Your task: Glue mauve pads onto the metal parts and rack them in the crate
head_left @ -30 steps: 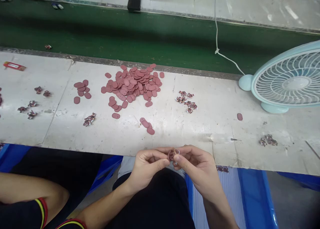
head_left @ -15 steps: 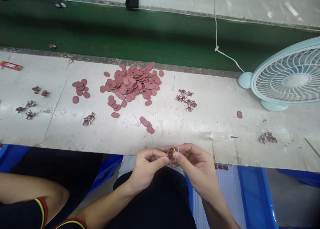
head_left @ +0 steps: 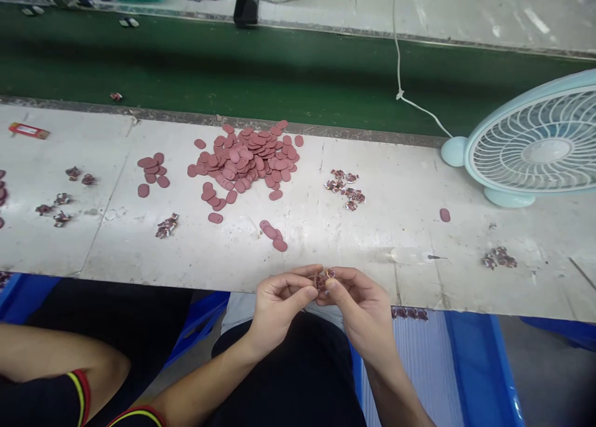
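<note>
Both of my hands meet over the table's front edge, fingertips nearly touching. My left hand pinches a small dark reddish-brown part. Between the thumb and fingers of my right hand is a small shiny ring-like piece, close against that part. Beyond my hands, a few reddish oval discs lie on the white table. Farther back spreads a big pile of the same discs. Clusters of small brown-and-silver pieces lie right of the pile and left of it.
A pale blue fan stands at the right, its white cord running back over a green strip. Another person's arm is at the lower left. A blue tray sits below the table edge at the right.
The view has shifted slightly, so the table items sit a little lower. The small part between my fingertips has turned and now shows more edge-on. Both hands still hold their pieces.
</note>
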`<act>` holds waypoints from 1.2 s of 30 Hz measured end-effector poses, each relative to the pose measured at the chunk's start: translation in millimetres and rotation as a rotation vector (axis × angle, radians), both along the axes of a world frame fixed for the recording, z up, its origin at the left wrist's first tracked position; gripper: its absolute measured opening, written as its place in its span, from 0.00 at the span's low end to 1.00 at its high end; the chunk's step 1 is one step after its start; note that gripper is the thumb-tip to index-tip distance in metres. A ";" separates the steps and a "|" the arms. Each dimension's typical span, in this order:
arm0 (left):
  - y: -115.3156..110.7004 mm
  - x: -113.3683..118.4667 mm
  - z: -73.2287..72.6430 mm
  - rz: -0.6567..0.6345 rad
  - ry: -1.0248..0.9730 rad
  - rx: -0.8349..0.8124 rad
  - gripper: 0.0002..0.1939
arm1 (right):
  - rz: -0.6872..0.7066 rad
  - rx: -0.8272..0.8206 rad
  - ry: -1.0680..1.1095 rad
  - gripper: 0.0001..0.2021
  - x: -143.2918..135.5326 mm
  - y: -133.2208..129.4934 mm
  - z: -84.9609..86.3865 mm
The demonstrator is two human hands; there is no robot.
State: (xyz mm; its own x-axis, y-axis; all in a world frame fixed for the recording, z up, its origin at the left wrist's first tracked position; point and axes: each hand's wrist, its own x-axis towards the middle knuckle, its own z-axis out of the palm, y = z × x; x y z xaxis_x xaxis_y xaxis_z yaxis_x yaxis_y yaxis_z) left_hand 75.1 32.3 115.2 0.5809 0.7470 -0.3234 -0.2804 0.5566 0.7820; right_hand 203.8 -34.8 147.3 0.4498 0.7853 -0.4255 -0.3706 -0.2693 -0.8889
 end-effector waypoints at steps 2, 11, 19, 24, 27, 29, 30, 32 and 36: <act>9.4 -3.0 -2.3 -0.026 0.037 0.103 0.08 | -0.068 0.009 0.040 0.09 8.3 -9.9 -7.2; 96.4 -33.7 -22.4 0.021 0.993 1.228 0.13 | -0.703 -0.092 -0.199 0.08 89.1 -140.6 -16.8; 95.4 -28.2 -29.4 -0.001 1.100 1.344 0.11 | -0.907 -0.296 -0.485 0.18 154.8 -240.0 -82.9; 100.0 -29.9 -35.2 -0.025 1.066 1.454 0.12 | -0.754 -0.598 -0.585 0.14 202.7 -268.4 -142.4; 102.9 -30.8 -36.8 0.002 1.091 1.476 0.13 | -0.636 -0.781 -0.658 0.12 230.1 -270.7 -165.0; 104.4 -31.5 -38.0 0.009 1.121 1.485 0.15 | -0.565 -0.873 -0.701 0.13 245.6 -269.4 -174.8; 104.9 -32.0 -38.7 0.001 1.122 1.499 0.15 | -0.533 -0.910 -0.719 0.14 251.8 -268.4 -178.8; 105.5 -32.7 -40.1 -0.023 1.115 1.525 0.17 | -0.476 -0.973 -0.747 0.15 260.6 -266.2 -185.7; 103.7 -32.2 -39.9 -0.044 1.130 1.504 0.17 | -0.407 -1.064 -0.783 0.16 264.5 -261.8 -195.2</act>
